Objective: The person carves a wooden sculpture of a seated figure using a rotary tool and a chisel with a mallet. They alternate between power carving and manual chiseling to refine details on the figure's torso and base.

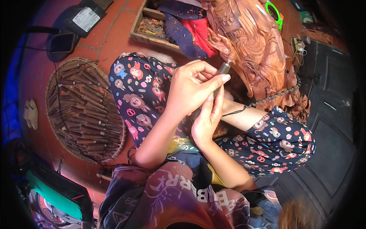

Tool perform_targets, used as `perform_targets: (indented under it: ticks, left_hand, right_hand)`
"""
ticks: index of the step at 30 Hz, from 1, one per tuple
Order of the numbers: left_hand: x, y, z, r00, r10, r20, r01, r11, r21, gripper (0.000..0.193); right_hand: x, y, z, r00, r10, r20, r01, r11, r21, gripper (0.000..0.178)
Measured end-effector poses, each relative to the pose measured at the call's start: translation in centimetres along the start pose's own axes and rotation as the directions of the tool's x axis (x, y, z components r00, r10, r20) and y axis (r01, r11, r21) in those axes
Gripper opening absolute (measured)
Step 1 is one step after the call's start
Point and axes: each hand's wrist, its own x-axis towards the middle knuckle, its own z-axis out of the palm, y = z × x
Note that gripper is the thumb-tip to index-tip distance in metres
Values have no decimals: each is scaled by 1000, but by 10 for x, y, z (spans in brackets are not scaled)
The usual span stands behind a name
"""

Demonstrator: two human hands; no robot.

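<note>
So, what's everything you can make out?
Carved figure: 1, brown, upper right
Handpiece: 1, dark, centre
Braided cord: 1, dark, right
Round basket: 1, brown, left
Hand tools: many, brown, in basket
Wooden box: 1, brown, top
Cloth: count unclear, navy and red, top
Labelled pouch: 1, black, top left
Phone: 1, black, top left
Slippers, apparently: 2, pale, left
Looped object: 1, green, top right
Panel: 1, black, right
Thin stick: 1, pale, on panel
Tiled floor: 1, reddish, beneath
Unclear object: 1, teal, lower left
Trousers: 1 pair, dark patterned, centre
Shirt: 1, multicoloured, bottom
Left hand: 1, bare, holding handpiece
Right hand: 1, bare, below left
</note>
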Motion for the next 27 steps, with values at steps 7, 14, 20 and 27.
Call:
perform_targets:
  ticks: [7, 14, 20, 27]
  left_hand:
    - [-2, 5, -14, 996, -26, -81, 20, 996, -81, 13]
    - [-4, 8, -1, 994, -88, -63, 79, 988, -132, 11]
    - [-1, 6, -2, 992, -62, -112, 55, 997, -61, 10]
    - [-1, -1, 2, 993, -19, -116, 14, 999, -48, 14]
  right_hand:
    - [2, 3, 8, 995, -26, 92, 29, 999, -25, 54]
    - [4, 20, -8, 996, -40, 84, 37, 999, 33, 53]
    - [13, 35, -12, 987, -87, 136, 84, 996, 26, 54]
    - [19, 45, -13, 988, -132, 84, 129, 991, 30, 52]
